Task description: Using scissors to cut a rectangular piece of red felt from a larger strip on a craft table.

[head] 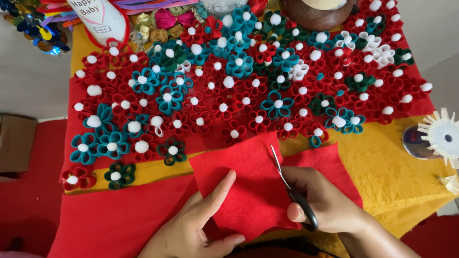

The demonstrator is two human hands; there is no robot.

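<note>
My left hand (198, 224) pinches the near left corner of a red felt sheet (251, 186), thumb on top. My right hand (325, 200) holds black-handled scissors (292, 188) whose blades lie into the felt, pointing away from me. Beyond the sheet the table is covered with many felt flowers (239, 91) in red, teal and dark green, each with a white pompom centre.
A yellow cloth (382, 162) covers the table, with red felt (114, 220) spread at the near left. A white paper flower (442, 136) and a shiny disc sit at the right edge. A brown bowl (315, 14), a white bottle (100, 19) and colourful trims stand at the back.
</note>
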